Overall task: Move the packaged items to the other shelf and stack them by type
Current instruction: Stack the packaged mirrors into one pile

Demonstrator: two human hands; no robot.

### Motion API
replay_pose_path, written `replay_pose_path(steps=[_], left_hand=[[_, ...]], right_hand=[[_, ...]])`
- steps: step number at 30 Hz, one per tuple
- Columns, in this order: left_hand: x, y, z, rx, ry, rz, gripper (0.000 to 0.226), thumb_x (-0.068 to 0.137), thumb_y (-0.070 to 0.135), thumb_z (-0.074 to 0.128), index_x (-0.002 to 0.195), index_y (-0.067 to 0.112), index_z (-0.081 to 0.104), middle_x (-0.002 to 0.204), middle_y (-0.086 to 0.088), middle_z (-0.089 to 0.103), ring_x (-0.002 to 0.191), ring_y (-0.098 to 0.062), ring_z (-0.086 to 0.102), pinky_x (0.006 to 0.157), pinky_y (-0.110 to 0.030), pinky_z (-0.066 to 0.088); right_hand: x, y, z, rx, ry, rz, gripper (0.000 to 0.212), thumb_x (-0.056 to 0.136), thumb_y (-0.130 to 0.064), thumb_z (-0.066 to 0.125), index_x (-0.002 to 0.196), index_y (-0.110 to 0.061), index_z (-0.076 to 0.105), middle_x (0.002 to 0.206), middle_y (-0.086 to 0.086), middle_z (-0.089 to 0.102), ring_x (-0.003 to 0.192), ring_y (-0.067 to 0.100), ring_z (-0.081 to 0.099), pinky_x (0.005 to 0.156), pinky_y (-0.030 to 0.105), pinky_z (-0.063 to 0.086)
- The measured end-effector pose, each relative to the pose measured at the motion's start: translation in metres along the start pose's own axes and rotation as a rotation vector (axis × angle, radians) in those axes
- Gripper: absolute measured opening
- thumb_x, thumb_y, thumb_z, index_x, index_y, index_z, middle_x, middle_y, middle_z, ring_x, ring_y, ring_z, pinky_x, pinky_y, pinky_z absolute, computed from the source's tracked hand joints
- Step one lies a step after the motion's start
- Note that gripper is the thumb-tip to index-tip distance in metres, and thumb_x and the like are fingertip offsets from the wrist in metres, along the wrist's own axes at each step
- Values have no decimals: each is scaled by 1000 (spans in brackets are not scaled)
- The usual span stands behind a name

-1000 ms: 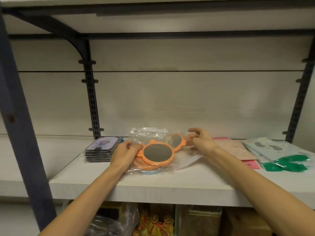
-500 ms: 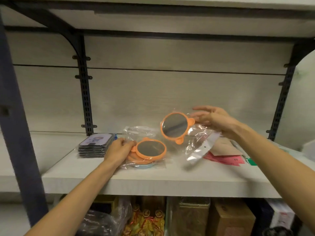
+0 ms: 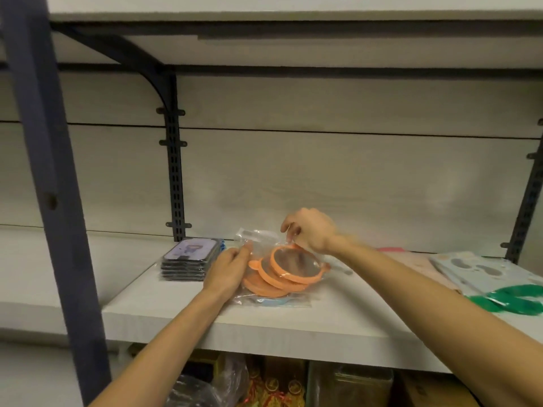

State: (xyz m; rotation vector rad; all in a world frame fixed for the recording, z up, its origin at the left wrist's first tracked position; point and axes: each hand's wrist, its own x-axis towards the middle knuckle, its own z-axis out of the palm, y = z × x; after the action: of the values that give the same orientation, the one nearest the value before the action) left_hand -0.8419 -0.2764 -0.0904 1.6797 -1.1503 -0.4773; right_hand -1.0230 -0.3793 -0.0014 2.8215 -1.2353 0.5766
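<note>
**Figure: Adding a bagged mirror to the orange stack**

Nearest the viewer, below the shelf board [image 3: 293,330], lie bags and boxes, too dim to identify. On the board, the person's left hand [image 3: 227,270] rests against the 9 o'clock edge of the stack of orange mirrors [image 3: 279,274], fingers curled onto the clear wrapping. The right hand [image 3: 308,233] sits at the stack's 1 o'clock, thumb and fingertips pinching the plastic of the top mirror [image 3: 289,261], which lies tilted — not yet squared on the ones beneath. A pale blue item shows under the pile.

At 9 o'clock of the mirrors stands a finished stack of dark flat packs [image 3: 189,264]. Toward 3 o'clock lie pink packets [image 3: 411,259], pale blue sheets [image 3: 476,268] and green pieces [image 3: 511,299] — spread loosely, so apparently still to be sorted. By this showing, two types are stacked and several remain.

A picture shows on the top dark pack; no writing is legible anywhere.
</note>
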Motion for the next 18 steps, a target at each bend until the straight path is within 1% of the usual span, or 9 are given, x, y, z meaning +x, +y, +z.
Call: replay_pose_path(steps=[2, 3, 5, 7, 10, 13, 15, 17, 18], left_hand=[[0, 2, -1, -3, 8, -14, 77, 80, 87, 40, 99, 20, 73, 101, 2, 73, 99, -20, 66, 95, -42, 51], [-1, 3, -1, -22, 12, -20, 81, 74, 91, 42, 98, 20, 73, 99, 3, 74, 97, -18, 67, 93, -41, 52], [-3, 3, 0, -56, 19, -19, 72, 69, 86, 53, 96, 22, 72, 93, 7, 75, 91, -14, 69, 90, -41, 54], [-4, 3, 1, -64, 26, -9, 60, 64, 72, 60, 94, 21, 71, 89, 6, 75, 87, -14, 70, 90, -44, 55], [-5, 6, 0, -72, 14, -22, 62, 57, 67, 58, 96, 20, 70, 89, 4, 75, 86, -16, 71, 91, -45, 56], [-4, 6, 1, -59, 12, -18, 68, 54, 68, 55, 96, 17, 70, 91, -2, 75, 90, -21, 70, 91, -45, 55], [-4, 6, 1, -67, 8, -17, 66, 53, 66, 56, 94, 17, 71, 91, -1, 75, 91, -20, 69, 92, -45, 54], [-5, 8, 0, -110, -11, -26, 60, 54, 61, 58, 95, 19, 72, 92, 2, 75, 92, -18, 69, 94, -45, 54], [-6, 8, -1, -140, -23, -37, 59, 56, 59, 60, 97, 19, 72, 95, 3, 75, 93, -17, 68, 95, -46, 53]], right_hand=[[7, -11, 10, 15, 26, -54, 40, 77, -4, 59, 108, -24, 74, 95, -9, 77, 96, 15, 70, 80, 26, 53], [9, -15, 15, 40, 42, -81, 39, 77, -6, 60, 108, -25, 73, 97, -9, 77, 97, 15, 70, 84, 30, 54], [10, -20, 25, 73, 88, -119, 40, 79, -11, 63, 115, -27, 70, 110, -9, 75, 108, 17, 68, 92, 37, 53], [8, -18, 31, 75, 172, -101, 45, 85, -27, 68, 130, -26, 63, 128, -5, 68, 121, 22, 61, 101, 40, 48], [-9, -4, 30, 153, 276, 116, 60, 89, -46, 66, 139, -17, 53, 138, 6, 61, 128, 28, 54, 103, 41, 45], [-38, 20, 30, 250, 214, 385, 74, 90, -55, 62, 146, -11, 43, 146, 11, 52, 134, 31, 48, 105, 41, 44], [-57, 29, 34, 467, 157, 486, 78, 89, -56, 63, 147, -9, 42, 143, 9, 54, 131, 28, 52, 104, 40, 45], [-66, 29, 41, 697, 140, 530, 69, 86, -51, 68, 140, -10, 52, 123, 7, 67, 112, 22, 63, 92, 36, 52], [-68, 25, 44, 755, 136, 538, 66, 83, -48, 71, 136, -11, 56, 111, 6, 70, 102, 21, 66, 84, 33, 53]])
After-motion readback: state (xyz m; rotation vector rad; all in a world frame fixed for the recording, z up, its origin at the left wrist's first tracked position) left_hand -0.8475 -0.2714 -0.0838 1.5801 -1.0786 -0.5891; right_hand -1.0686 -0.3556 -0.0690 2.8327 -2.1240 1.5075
